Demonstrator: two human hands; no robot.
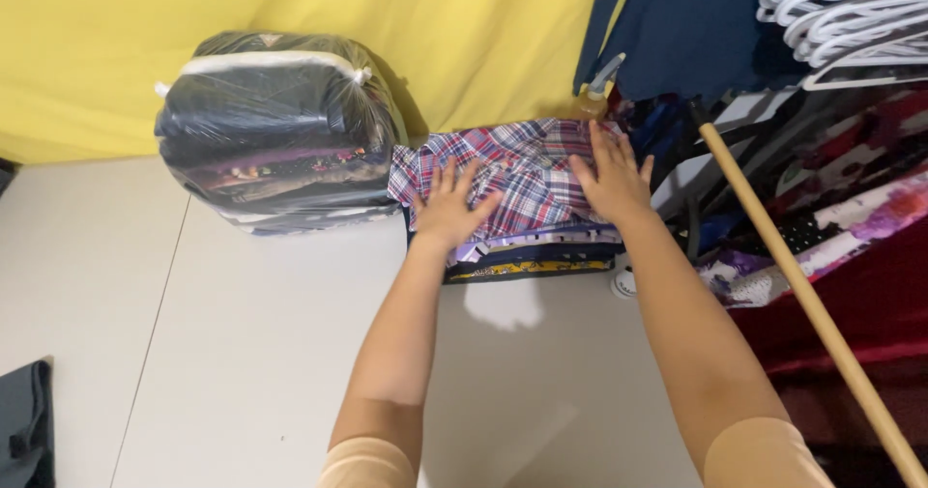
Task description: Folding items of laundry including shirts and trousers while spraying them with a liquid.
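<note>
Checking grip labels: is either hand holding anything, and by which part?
Nothing is gripped: left hand and right hand press flat on the folded plaid shirt atop the stack.

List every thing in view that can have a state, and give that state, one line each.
Left hand: open, flat on the plaid shirt.
Right hand: open, flat on the same shirt.
Plaid shirt: folded, on top of the stack.
Stack: folded clothes, piled on the table.
Bag: clear plastic, full of clothes, tied shut.
Hangers: white, bunched, empty.
Stick: wooden, slanted.
</note>
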